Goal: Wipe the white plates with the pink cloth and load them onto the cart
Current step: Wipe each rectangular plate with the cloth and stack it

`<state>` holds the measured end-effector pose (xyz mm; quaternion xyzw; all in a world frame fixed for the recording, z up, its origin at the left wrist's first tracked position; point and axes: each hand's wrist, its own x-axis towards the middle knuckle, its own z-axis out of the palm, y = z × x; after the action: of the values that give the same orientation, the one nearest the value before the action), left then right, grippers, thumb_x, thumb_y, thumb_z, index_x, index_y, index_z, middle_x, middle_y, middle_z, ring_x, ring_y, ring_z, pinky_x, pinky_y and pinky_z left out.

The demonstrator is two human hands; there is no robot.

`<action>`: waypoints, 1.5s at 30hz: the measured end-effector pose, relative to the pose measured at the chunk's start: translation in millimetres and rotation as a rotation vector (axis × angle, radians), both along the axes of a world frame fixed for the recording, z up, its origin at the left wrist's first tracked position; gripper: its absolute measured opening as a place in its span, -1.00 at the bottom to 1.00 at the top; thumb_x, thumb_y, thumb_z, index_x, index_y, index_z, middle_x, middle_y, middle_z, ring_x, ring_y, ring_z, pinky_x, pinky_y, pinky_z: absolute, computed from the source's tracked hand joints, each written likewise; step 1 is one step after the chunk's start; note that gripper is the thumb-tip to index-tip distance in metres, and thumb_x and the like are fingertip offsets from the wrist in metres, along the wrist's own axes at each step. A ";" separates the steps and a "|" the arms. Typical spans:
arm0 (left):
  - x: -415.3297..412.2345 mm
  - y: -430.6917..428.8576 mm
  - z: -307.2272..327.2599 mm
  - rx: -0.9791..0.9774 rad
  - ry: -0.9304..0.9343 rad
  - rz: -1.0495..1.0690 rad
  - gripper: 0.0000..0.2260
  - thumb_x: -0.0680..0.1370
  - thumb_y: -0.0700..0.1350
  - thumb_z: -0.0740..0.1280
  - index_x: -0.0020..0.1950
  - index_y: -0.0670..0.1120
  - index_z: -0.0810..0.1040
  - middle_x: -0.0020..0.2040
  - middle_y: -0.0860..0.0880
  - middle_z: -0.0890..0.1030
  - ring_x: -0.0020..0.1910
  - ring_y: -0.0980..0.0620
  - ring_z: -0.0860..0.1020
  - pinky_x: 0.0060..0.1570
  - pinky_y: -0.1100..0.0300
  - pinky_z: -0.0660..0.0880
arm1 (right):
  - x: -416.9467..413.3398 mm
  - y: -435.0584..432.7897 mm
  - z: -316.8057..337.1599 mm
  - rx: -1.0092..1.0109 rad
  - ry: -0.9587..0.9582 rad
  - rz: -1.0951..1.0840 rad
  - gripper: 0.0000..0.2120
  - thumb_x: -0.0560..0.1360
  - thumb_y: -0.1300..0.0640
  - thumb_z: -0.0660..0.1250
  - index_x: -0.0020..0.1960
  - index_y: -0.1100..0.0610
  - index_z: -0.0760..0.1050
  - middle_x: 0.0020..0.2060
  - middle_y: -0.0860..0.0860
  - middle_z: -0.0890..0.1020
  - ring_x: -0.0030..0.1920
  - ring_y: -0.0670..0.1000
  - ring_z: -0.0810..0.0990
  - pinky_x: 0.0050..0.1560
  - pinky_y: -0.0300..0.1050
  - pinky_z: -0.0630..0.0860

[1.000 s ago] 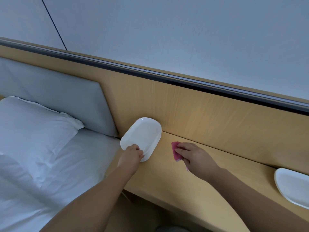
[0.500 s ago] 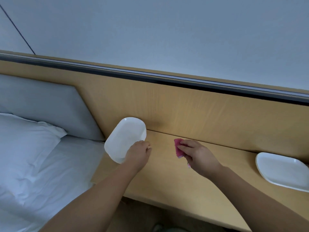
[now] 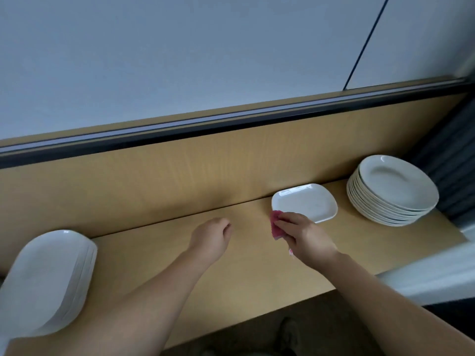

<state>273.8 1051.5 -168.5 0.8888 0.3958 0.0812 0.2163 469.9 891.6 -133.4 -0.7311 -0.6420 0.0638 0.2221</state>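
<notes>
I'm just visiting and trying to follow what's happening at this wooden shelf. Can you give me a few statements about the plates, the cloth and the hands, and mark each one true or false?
1. The right hand holds the pink cloth. True.
2. The left hand is lifting a plate. False: it is loosely curled over the wooden shelf and holds nothing.
3. A stack of round plates stands at the right end of the shelf. True.
4. The single square plate lies on top of the round stack. False: it lies flat on the shelf, left of that stack.
5. Another stack of plates sits at the left end. True.
</notes>
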 end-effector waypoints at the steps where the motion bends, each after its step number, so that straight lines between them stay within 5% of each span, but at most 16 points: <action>1: 15.2 -3.2 -1.3 -0.015 -0.002 -0.014 -0.79 0.61 0.00 0.19 0.13 -0.02 0.56 0.01 -0.01 0.64 -0.01 -0.07 0.58 -0.13 0.12 0.48 | 12.2 -6.9 -0.3 -0.012 -0.008 -0.018 -0.78 0.47 0.35 0.34 0.03 0.13 0.61 0.13 -0.05 0.59 0.06 0.06 0.58 -0.17 -0.08 0.59; 4: 55.7 -11.6 -8.3 -0.048 0.032 -0.047 -0.82 0.60 0.01 0.19 0.10 0.01 0.54 -0.08 0.00 0.64 -0.10 -0.06 0.58 -0.17 0.10 0.50 | 44.6 -23.6 -2.0 -0.028 -0.009 -0.066 -0.77 0.44 0.36 0.38 0.04 0.13 0.63 0.18 -0.03 0.59 0.07 0.04 0.60 -0.15 -0.19 0.55; 11: 125.7 -19.0 -30.2 -0.054 0.112 0.001 -0.84 0.60 0.01 0.16 -0.05 -0.05 0.42 -0.20 -0.01 0.59 -0.18 -0.09 0.56 -0.31 0.13 0.37 | 105.4 -40.8 -12.3 -0.058 -0.006 -0.099 -0.65 0.37 0.38 0.47 0.13 0.17 0.62 0.17 0.07 0.61 0.09 0.14 0.62 -0.08 -0.04 0.63; 20: 182.8 -23.9 -57.5 -0.214 0.082 0.151 -0.71 0.63 -0.02 0.18 0.31 -0.10 0.41 0.03 -0.06 0.61 -0.11 -0.02 0.51 -0.19 0.15 0.34 | 157.4 -43.4 -32.7 -0.104 0.014 -0.042 -0.67 0.43 0.34 0.40 0.17 0.14 0.60 0.21 0.02 0.58 0.13 0.10 0.60 -0.14 0.02 0.64; 31: 200.4 -26.0 -62.3 -0.363 0.021 0.360 -0.73 0.61 -0.20 0.15 0.29 -0.14 0.44 0.13 -0.12 0.55 0.07 -0.11 0.51 -0.10 0.17 0.34 | 178.8 -50.0 -44.2 -0.092 0.014 -0.004 -0.63 0.43 0.35 0.40 0.22 0.18 0.58 0.20 0.06 0.59 0.13 0.15 0.59 -0.13 0.05 0.63; 45: 169.7 -25.5 -31.5 -0.469 -0.134 0.449 -0.90 0.61 -0.21 0.11 0.10 -0.13 0.37 -0.10 -0.07 0.50 -0.17 -0.07 0.48 -0.35 0.16 0.31 | 165.9 -46.1 -17.7 -0.003 0.015 -0.026 -0.61 0.41 0.37 0.43 0.21 0.19 0.59 0.19 0.08 0.60 -0.02 0.16 0.64 -0.14 0.05 0.64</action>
<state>443.5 1026.0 -200.0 0.6980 0.5746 0.0917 0.4173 635.7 845.5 -151.0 -0.7393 -0.6305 0.0670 0.2267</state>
